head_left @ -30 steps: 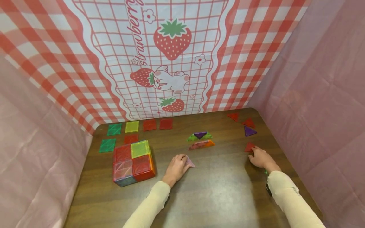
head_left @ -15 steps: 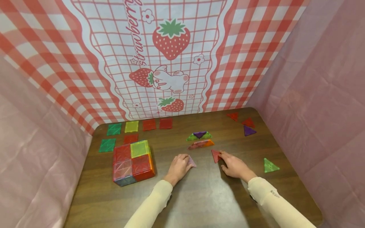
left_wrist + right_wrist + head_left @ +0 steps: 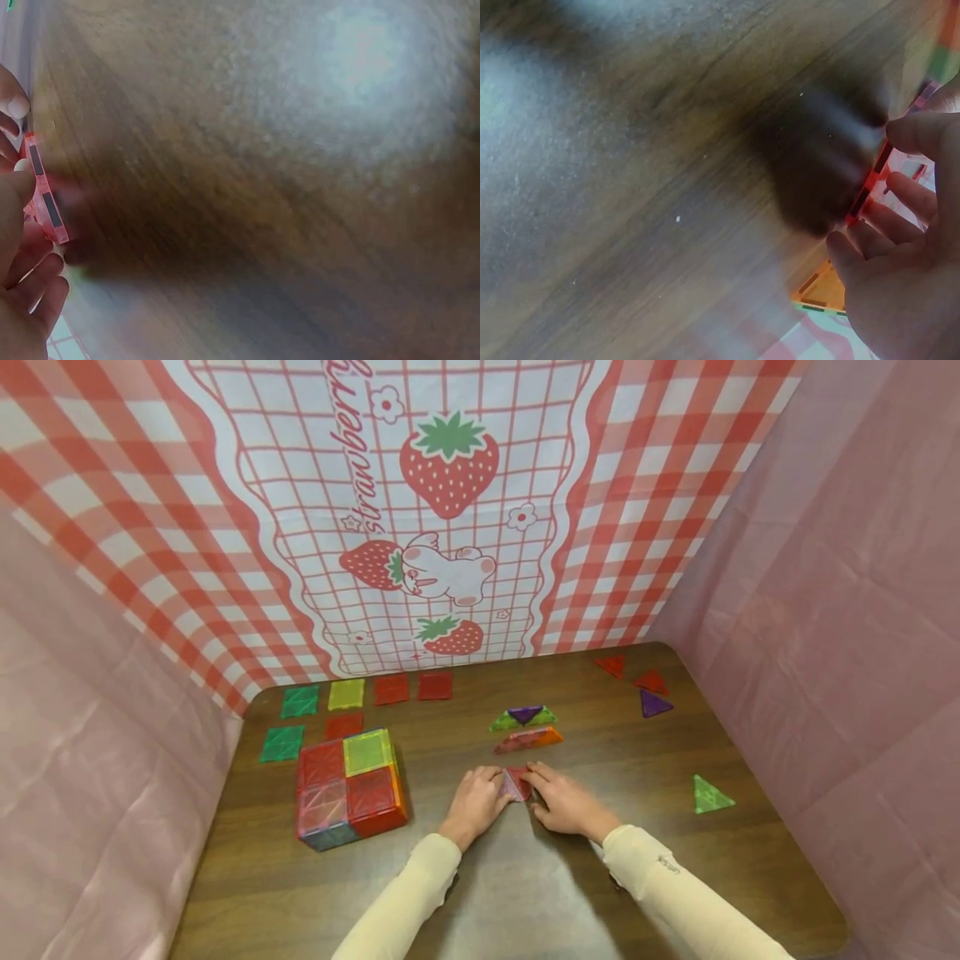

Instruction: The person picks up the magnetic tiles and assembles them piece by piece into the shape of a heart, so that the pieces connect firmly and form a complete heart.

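My left hand (image 3: 474, 802) pinches a pale pink-purple triangular magnetic tile (image 3: 511, 788) low over the middle of the table. Facing it, my right hand (image 3: 568, 800) pinches a red triangular magnetic tile (image 3: 521, 779), which meets the pale one edge to edge. The fingers cover part of both tiles. In the left wrist view, a red tile edge (image 3: 46, 196) with dark magnets shows between the fingers. Seen from the right wrist, thumb and fingers of the right hand (image 3: 900, 247) hold the red tile's edge (image 3: 870, 180).
Behind the hands stand two joined strips, one green-purple (image 3: 525, 717), one red-orange (image 3: 529, 739). A block of square tiles (image 3: 352, 789) sits left, flat squares (image 3: 346, 693) behind it. Loose triangles lie right: green (image 3: 710, 795), purple (image 3: 655, 703) and red (image 3: 652, 681). Cloth walls enclose the wooden table (image 3: 300, 902).
My right hand has picked up the red triangle at the right and carried it left, against the pale triangle. The left hand stays nearly in place, shifting slightly right. The green triangle is now uncovered.
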The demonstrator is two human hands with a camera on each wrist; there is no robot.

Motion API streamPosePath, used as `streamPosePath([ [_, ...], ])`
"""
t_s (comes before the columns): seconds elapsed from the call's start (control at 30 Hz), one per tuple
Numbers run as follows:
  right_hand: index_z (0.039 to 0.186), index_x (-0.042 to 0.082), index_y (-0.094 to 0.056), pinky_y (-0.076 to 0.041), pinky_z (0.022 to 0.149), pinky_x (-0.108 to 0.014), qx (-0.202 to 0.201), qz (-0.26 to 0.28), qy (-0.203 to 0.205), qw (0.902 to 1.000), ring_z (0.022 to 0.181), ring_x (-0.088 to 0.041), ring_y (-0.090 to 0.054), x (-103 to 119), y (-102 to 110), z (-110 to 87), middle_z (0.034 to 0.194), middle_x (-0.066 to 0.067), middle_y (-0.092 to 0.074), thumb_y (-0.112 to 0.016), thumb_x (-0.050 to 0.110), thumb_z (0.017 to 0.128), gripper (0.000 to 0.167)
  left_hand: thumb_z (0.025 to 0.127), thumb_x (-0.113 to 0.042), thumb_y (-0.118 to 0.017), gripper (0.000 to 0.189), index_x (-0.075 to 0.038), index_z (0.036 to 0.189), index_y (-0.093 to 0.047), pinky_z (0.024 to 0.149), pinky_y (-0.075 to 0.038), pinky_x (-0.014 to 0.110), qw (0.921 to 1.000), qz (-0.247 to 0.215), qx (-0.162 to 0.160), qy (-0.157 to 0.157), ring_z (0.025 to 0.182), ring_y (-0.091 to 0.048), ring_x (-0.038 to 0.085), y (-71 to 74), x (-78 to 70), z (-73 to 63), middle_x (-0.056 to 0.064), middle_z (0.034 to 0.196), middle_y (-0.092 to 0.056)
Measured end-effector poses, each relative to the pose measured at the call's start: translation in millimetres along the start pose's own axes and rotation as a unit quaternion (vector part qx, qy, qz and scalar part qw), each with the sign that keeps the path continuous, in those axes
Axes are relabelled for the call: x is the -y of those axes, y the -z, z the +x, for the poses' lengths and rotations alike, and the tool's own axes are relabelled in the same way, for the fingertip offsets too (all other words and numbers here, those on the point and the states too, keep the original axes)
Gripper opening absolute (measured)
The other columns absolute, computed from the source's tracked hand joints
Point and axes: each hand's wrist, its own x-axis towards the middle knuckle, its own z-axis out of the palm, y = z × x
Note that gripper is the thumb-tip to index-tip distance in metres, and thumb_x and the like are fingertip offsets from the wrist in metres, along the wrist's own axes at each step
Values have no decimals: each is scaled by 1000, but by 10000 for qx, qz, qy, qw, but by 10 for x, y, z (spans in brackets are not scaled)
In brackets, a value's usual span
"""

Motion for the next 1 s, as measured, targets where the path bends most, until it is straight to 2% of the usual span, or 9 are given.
streamPosePath([
  [0.13,139,1,-57,-46,107,-56,-71,43,25,10000,136,-44,-51,2,-35,15,146,-25,-53,-72,16,88,56,92,-38,-73,38,-11,119,-74,91,-52,35,10000,-6,55,-26,112,-65,20,-7,-4,-8,3,124,-71],
  [0.23,141,3,-56,-46,106,-58,23,77,-50,10000,137,-44,-49,4,-37,14,148,-25,-50,-71,17,89,56,94,-37,-71,37,-14,123,-73,91,-51,36,9999,-26,75,-128,116,-64,20,3,-3,-18,2,130,-69],
  [0.37,143,5,-55,-47,104,-60,120,195,-85,9997,139,-44,-48,-13,2,10,151,-24,-47,-69,17,91,56,94,-36,-71,35,-15,122,-75,87,-51,36,9995,119,-101,-274,113,-65,20,20,2,-28,2,128,-70],
  [0.47,141,6,-58,-48,103,-58,71,266,-177,9995,136,-42,-51,-77,83,-14,151,-23,-49,-69,18,92,52,93,-36,-72,34,-14,118,-76,85,-50,35,9991,265,-202,-267,110,-65,21,32,10,-29,3,125,-71],
  [0.6,134,5,-63,-50,101,-54,-138,239,-495,9984,126,-40,-59,-283,275,-99,141,-20,-58,-68,17,94,42,93,-37,-72,33,-15,118,-76,85,-51,37,9993,328,-146,-116,111,-65,22,50,32,-22,4,124,-71],
  [0.77,125,0,-66,-53,93,-56,-333,132,-1059,9937,112,-42,-65,-730,642,-323,124,-22,-66,-73,14,90,38,93,-36,-73,32,-14,115,-76,85,-51,37,9994,319,-161,-19,111,-66,22,57,70,-24,5,121,-71],
  [0.83,126,-1,-65,-53,90,-59,-179,104,-1399,9900,111,-45,-64,-919,821,-453,123,-25,-65,-75,16,89,42,93,-35,-73,32,-13,115,-76,86,-51,37,9995,289,-134,-2,111,-66,22,56,82,-31,5,121,-70],
  [0.9,131,-2,-60,-52,88,-62,249,108,-1869,9820,112,-50,-61,-1074,1020,-606,126,-29,-61,-76,20,89,50,93,-35,-73,32,-12,116,-76,87,-52,37,9997,249,-74,19,112,-65,23,54,91,-38,6,121,-70],
  [1.0,132,-6,-55,-51,85,-66,1073,78,-2590,9599,113,-56,-57,-1284,1271,-844,126,-36,-58,-78,25,86,60,94,-34,-72,33,-12,118,-75,89,-52,36,9997,229,3,29,113,-65,22,56,98,-48,6,122,-70],
])
